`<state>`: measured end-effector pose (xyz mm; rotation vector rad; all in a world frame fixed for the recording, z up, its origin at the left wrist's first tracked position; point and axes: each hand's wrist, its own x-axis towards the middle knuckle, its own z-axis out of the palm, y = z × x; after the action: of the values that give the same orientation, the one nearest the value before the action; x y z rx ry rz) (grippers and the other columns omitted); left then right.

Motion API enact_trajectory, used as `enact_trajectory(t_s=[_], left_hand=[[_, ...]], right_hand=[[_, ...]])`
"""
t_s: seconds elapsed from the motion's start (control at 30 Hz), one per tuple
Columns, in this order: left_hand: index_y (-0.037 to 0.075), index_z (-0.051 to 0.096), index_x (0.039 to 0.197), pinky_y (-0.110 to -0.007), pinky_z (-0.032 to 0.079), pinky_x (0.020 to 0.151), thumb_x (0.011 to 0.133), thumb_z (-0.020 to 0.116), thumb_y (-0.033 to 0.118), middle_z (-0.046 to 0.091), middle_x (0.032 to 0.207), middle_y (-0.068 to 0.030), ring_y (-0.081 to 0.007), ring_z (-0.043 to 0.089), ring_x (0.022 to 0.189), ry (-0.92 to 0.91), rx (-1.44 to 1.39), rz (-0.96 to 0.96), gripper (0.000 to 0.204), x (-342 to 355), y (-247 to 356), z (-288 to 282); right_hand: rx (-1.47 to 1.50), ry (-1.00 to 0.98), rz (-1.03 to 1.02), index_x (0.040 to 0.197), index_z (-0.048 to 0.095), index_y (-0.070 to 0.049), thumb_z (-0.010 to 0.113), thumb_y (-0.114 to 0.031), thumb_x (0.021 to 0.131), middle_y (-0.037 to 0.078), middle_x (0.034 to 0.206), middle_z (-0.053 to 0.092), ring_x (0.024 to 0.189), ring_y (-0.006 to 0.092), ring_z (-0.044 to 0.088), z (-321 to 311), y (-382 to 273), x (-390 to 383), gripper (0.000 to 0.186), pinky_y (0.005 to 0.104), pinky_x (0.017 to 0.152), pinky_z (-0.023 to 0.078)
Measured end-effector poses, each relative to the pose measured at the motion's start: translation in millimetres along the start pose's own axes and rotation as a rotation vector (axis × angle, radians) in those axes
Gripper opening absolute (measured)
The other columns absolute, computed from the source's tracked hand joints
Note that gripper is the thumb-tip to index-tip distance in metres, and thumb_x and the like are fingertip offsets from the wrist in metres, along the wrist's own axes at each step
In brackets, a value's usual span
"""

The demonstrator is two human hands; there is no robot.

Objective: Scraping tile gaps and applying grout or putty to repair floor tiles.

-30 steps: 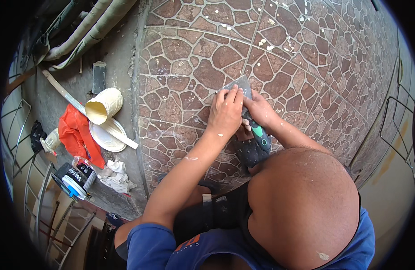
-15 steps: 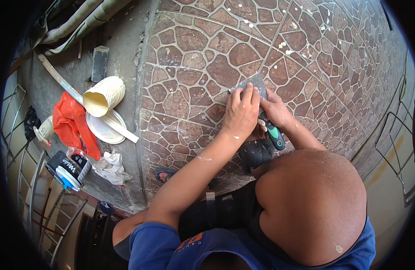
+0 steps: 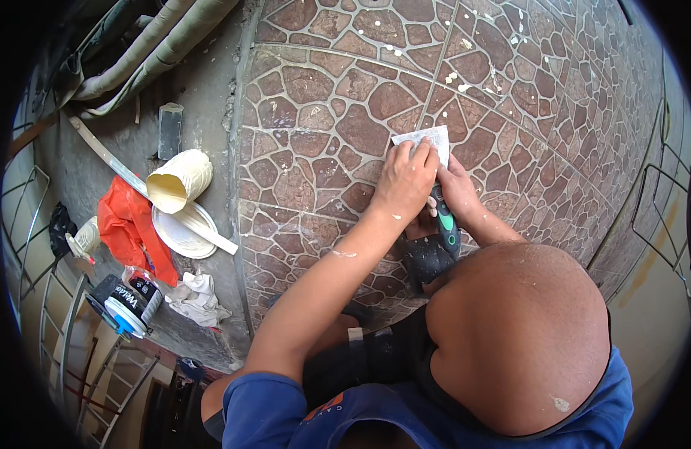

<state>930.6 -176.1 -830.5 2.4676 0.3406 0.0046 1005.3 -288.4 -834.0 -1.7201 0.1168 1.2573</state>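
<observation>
A putty knife with a broad, pale grey blade (image 3: 432, 138) and a black and green handle (image 3: 446, 221) is between my two hands, above the tiled floor. My left hand (image 3: 409, 176) lies over the blade, its fingers bent and pressed on the metal; its thumb is hidden. Close against it, my right hand (image 3: 461, 191) is closed round the putty knife where blade and handle meet, its thumb up beside the blade. Part of that grip is hidden. Whitish specks dot my left forearm. My bent knee is beside the handle.
Stone-patterned tiles (image 3: 308, 84) carry white splatters (image 3: 463, 87). On the concrete strip at left are a cream-smeared container (image 3: 198, 170) on its side, a round white lid (image 3: 169, 236), a red plastic bag (image 3: 128, 217), a crumpled rag (image 3: 197, 301) and a dark block (image 3: 169, 131). Metal racks stand at both sides.
The blade has tilted and now looks pale instead of dark. My left fingers have shifted slightly across it. The view has shifted a little, so the floor things appear lower and farther right.
</observation>
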Motion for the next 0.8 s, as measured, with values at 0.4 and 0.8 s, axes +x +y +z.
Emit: enact_trajectory(t_s=[0.4, 0.8], left_hand=[[-0.001, 0.06, 0.107, -0.04, 0.047, 0.088, 0.08, 0.055, 0.006, 0.06, 0.118, -0.0155, -0.0303, 0.056, 0.102, -0.028, 0.028, -0.027, 0.029, 23.0, 7.4, 2.6], [0.001, 0.06, 0.101, -0.039, 0.048, 0.088, 0.078, 0.056, 0.004, 0.061, 0.116, -0.0144, -0.0303, 0.057, 0.101, 0.049, 0.011, 0.013, 0.024, 23.3, 8.7, 7.4]], right_hand=[[0.1, -0.095, 0.186, 0.122, 0.052, -0.004, 0.05, -0.024, 0.096, 0.007, 0.101, 0.063, 0.087, 0.0119, 0.058, -19.8, -24.1, 10.7, 0.033, 0.0282, 0.078, 0.047], [0.116, 0.045, 0.18, 0.118, 0.054, -0.003, 0.049, -0.024, 0.095, 0.006, 0.096, 0.062, 0.08, 0.0109, 0.058, -16.0, -34.0, 3.7, 0.031, 0.0272, 0.07, 0.048]])
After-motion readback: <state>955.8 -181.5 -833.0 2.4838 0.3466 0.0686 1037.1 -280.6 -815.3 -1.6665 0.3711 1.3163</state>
